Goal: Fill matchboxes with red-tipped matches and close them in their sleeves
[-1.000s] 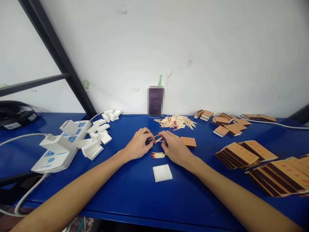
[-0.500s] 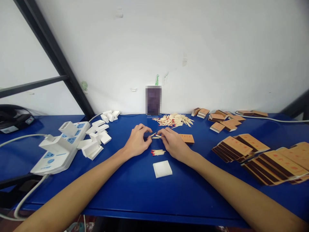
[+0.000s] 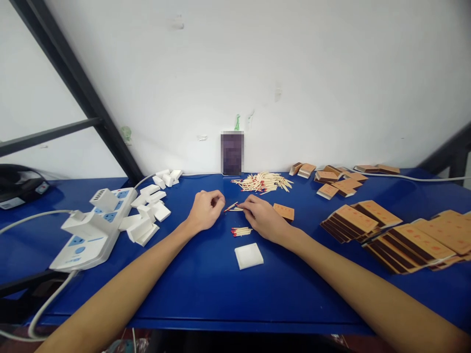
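Note:
My left hand [image 3: 208, 211] is curled closed just left of a few loose matches [image 3: 231, 208]; whatever may be inside its fingers is hidden. My right hand [image 3: 265, 218] has its thumb and fingertips pinched at the right end of these matches, one of which slants up towards them. Nearer to me lies a small row of red-tipped matches [image 3: 242, 231], side by side. Below that row sits a white matchbox tray [image 3: 249, 256]. A tan matchbox sleeve [image 3: 283, 212] lies just behind my right hand. Farther back is a large heap of matches [image 3: 263, 182].
Several white trays [image 3: 149, 211] lie scattered at the left, beside a power strip [image 3: 96, 230] with plugs and cables. Stacks of matchbox sleeves [image 3: 412, 240] cover the right side, with more sleeves [image 3: 338, 181] behind. A blurred dark panel [image 3: 232, 153] stands against the wall.
My left hand has drawn away to the left from the loose matches, and its fingers have curled in. My right hand stays at the matches. The view has shifted slightly.

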The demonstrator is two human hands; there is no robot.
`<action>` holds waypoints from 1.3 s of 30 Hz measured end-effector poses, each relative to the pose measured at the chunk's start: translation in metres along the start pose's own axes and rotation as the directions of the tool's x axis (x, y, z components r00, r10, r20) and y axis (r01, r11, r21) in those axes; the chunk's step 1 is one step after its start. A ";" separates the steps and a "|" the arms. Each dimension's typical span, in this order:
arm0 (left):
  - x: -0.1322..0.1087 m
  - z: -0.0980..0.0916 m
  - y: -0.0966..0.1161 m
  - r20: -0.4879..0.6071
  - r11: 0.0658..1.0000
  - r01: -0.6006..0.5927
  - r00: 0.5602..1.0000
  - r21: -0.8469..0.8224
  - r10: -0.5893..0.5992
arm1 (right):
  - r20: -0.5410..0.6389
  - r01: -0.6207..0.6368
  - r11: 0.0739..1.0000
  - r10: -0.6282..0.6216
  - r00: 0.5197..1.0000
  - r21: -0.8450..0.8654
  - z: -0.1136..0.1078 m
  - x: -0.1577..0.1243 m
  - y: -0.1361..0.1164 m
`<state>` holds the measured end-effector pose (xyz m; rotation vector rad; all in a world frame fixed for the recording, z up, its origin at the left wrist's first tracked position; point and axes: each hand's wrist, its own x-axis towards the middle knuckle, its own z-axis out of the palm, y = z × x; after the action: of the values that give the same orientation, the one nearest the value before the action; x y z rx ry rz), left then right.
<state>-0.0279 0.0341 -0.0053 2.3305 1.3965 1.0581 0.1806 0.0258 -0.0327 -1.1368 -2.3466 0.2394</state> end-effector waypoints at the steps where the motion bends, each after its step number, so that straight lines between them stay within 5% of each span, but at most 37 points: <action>1: 0.000 0.001 0.001 0.018 1.000 0.001 1.000 -0.008 -0.001 | 0.009 -0.003 1.000 0.004 1.000 -0.013 -0.001 0.000 -0.001; 14: 0.004 0.005 -0.003 0.144 0.994 -0.083 0.987 0.075 0.071 | 0.058 -0.086 0.993 0.091 0.994 -0.085 -0.015 -0.010 -0.008; 25: 0.004 0.006 -0.004 0.109 0.999 0.032 0.993 0.019 -0.034 | 0.138 -0.154 0.983 0.167 0.976 -0.099 -0.027 -0.005 -0.019; 34: 0.008 0.006 -0.005 0.122 0.992 -0.006 0.992 0.122 -0.010 | 0.197 -0.081 0.989 0.104 0.975 -0.123 -0.031 -0.006 -0.002; 39: 0.006 0.008 -0.004 0.220 0.991 0.041 0.973 0.126 -0.069 | 0.216 -0.068 0.995 0.083 0.973 -0.074 -0.031 -0.009 -0.007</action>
<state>-0.0236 0.0426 -0.0098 2.3907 1.4637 0.6875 0.1966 0.0126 -0.0076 -1.2915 -2.5217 0.3315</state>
